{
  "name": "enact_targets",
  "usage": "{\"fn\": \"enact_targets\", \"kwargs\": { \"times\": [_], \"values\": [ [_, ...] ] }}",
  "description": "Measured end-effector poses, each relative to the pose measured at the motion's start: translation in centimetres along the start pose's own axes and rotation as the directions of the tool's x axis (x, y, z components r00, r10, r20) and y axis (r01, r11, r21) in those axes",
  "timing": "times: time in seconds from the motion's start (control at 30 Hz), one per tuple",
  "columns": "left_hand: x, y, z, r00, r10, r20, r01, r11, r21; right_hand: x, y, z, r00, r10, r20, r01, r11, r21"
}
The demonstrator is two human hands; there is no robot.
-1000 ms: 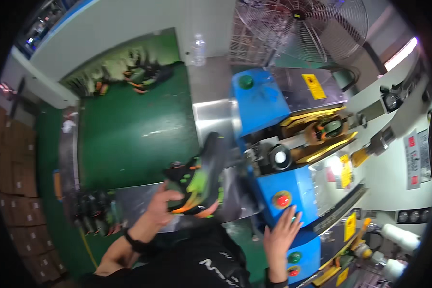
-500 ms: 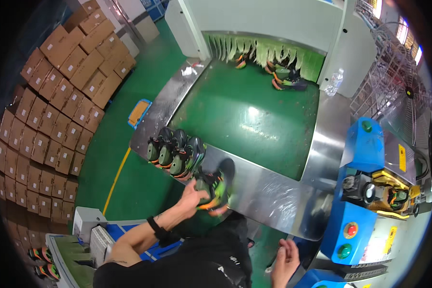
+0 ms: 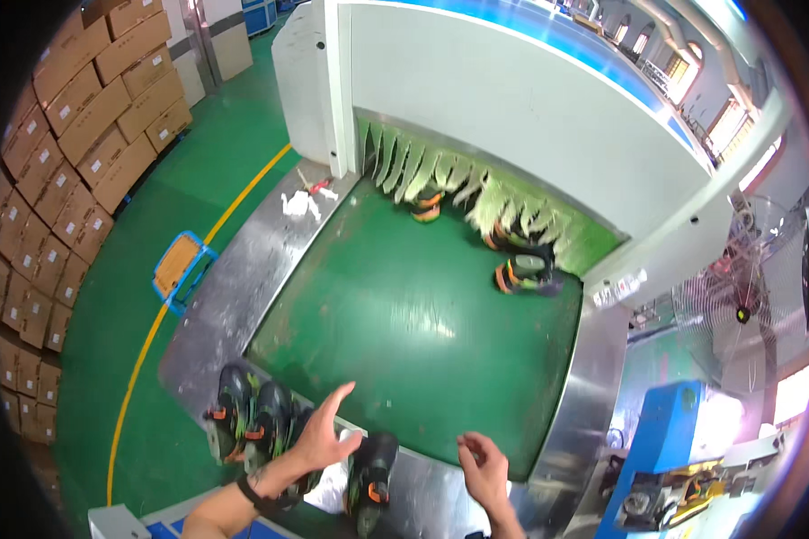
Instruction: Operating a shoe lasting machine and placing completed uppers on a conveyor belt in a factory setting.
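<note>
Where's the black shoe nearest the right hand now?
Head view, lower centre: the black shoe with an orange tab is on the near silver metal ledge, just right of the bare left hand and left of the bare right hand.

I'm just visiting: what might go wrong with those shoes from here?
First, the open left hand is very close to the single dark shoe on the steel ledge, so a stray brush might tip it over. Second, the cluster of shoes on the green surface sits bunched up at the hanging strips; one of them could perhaps snag on a strip or rub against its neighbour.
</note>
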State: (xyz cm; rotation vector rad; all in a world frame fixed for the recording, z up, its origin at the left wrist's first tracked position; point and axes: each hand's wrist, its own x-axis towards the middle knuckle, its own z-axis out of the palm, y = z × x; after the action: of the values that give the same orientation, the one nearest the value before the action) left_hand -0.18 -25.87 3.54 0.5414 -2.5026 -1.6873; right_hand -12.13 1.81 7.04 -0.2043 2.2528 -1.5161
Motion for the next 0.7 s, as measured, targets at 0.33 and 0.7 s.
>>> {"fn": "enact_targets", "kwargs": {
  "times": [0.33, 0.7],
  "values": [
    [31.2, -14.8, -2.5, 0.919, 0.391, -0.044, -0.278, 0.725, 0.630, 53.9, -12.7, 14.8, 0.702, -0.658, 0.274, 0.604, 0.346, -0.718],
    [29.4, -14.0, -1.6, 0.870, 0.467, -0.157, -0.317, 0.776, 0.546, 36.4, 1.1, 10.6, 0.597, -0.681, 0.424, 0.713, 0.208, -0.670]
  ]
}}
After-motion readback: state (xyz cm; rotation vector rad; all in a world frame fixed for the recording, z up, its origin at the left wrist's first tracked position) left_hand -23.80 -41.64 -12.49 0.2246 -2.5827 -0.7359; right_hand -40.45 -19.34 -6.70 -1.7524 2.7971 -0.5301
